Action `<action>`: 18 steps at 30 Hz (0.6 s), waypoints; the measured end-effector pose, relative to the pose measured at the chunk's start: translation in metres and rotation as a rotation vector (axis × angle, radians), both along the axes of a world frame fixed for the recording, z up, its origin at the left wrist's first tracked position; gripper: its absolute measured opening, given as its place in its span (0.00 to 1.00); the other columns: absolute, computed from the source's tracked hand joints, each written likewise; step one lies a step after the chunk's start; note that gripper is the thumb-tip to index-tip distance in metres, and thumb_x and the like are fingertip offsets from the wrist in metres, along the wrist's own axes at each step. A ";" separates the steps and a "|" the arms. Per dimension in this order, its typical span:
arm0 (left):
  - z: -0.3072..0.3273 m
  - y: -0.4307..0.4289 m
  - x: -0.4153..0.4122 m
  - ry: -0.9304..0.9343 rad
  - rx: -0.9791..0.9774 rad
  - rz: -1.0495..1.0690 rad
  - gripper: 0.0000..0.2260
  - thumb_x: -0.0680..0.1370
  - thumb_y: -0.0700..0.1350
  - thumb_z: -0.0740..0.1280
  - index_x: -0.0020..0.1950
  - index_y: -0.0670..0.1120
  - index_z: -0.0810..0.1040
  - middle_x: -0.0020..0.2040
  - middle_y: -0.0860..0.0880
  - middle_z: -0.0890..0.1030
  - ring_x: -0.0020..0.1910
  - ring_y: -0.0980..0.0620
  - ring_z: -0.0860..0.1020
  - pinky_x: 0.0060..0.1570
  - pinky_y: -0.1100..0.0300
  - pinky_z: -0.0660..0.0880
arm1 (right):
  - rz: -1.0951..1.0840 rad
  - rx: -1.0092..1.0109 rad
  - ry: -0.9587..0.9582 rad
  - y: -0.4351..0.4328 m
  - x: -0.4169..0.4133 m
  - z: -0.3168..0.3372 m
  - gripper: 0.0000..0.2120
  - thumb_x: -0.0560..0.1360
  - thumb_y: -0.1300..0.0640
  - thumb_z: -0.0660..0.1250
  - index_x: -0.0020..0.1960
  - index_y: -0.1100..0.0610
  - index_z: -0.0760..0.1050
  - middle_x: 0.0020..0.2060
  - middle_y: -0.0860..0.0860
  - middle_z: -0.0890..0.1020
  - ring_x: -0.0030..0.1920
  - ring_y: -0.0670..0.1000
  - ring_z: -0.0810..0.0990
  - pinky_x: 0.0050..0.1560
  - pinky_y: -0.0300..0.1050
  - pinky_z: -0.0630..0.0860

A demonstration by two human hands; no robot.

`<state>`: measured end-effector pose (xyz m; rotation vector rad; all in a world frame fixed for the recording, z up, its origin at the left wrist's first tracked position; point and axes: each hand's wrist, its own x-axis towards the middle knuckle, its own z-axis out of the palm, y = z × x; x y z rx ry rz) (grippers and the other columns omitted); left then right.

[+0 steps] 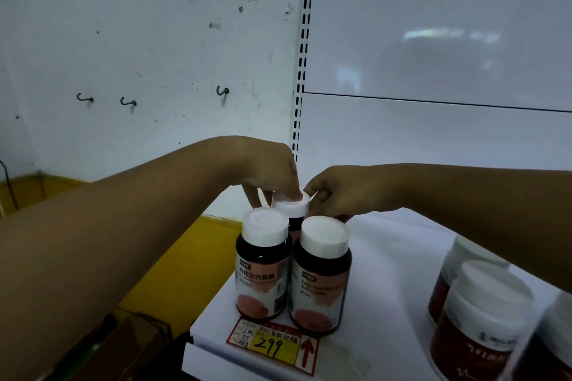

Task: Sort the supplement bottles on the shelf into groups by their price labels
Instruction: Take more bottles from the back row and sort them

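Three dark supplement bottles with white caps stand together at the left end of the white shelf (387, 272). Two stand in front, one at the left (263, 263) and one at the right (320, 275). The third bottle (292, 206) stands behind them, mostly hidden. My left hand (266, 173) reaches over from the left and pinches that rear bottle's cap. From the right, my right hand (337, 192) holds the same cap with curled fingers. A red and yellow price label (272, 345) reading 299 lies on the shelf's front edge below the group.
Wider red-labelled jars with white lids (483, 318) stand at the shelf's right front. A slotted shelf upright (303, 56) runs up the back panel. Left of the shelf is a yellow surface (173, 269), with small hooks (85, 98) on the marked white wall.
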<state>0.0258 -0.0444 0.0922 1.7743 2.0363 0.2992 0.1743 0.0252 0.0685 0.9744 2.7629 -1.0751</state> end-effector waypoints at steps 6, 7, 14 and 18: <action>0.021 0.007 0.029 0.171 0.270 -0.075 0.15 0.78 0.50 0.63 0.63 0.50 0.76 0.60 0.52 0.77 0.53 0.54 0.75 0.51 0.62 0.68 | -0.047 0.311 -0.057 -0.001 0.058 0.023 0.30 0.72 0.42 0.67 0.71 0.46 0.63 0.69 0.46 0.69 0.68 0.47 0.69 0.67 0.44 0.66; 0.027 0.010 0.041 0.184 0.278 -0.094 0.15 0.78 0.52 0.62 0.64 0.52 0.75 0.62 0.52 0.76 0.57 0.53 0.74 0.54 0.62 0.67 | -0.068 0.360 -0.059 0.001 0.075 0.027 0.30 0.72 0.41 0.66 0.72 0.46 0.62 0.70 0.46 0.68 0.69 0.47 0.67 0.67 0.43 0.64; 0.040 0.041 0.172 0.339 0.254 -0.227 0.21 0.78 0.59 0.57 0.70 0.57 0.66 0.73 0.53 0.66 0.69 0.52 0.66 0.64 0.58 0.61 | -0.198 0.494 -0.065 0.016 0.216 0.033 0.32 0.71 0.38 0.64 0.72 0.42 0.59 0.72 0.45 0.66 0.71 0.47 0.64 0.67 0.43 0.61; 0.035 0.060 0.265 0.375 0.211 -0.272 0.21 0.77 0.61 0.56 0.70 0.58 0.66 0.72 0.54 0.67 0.70 0.52 0.65 0.66 0.57 0.60 | -0.284 0.545 -0.030 0.027 0.330 0.030 0.30 0.72 0.39 0.65 0.71 0.43 0.62 0.71 0.46 0.68 0.69 0.47 0.66 0.66 0.41 0.62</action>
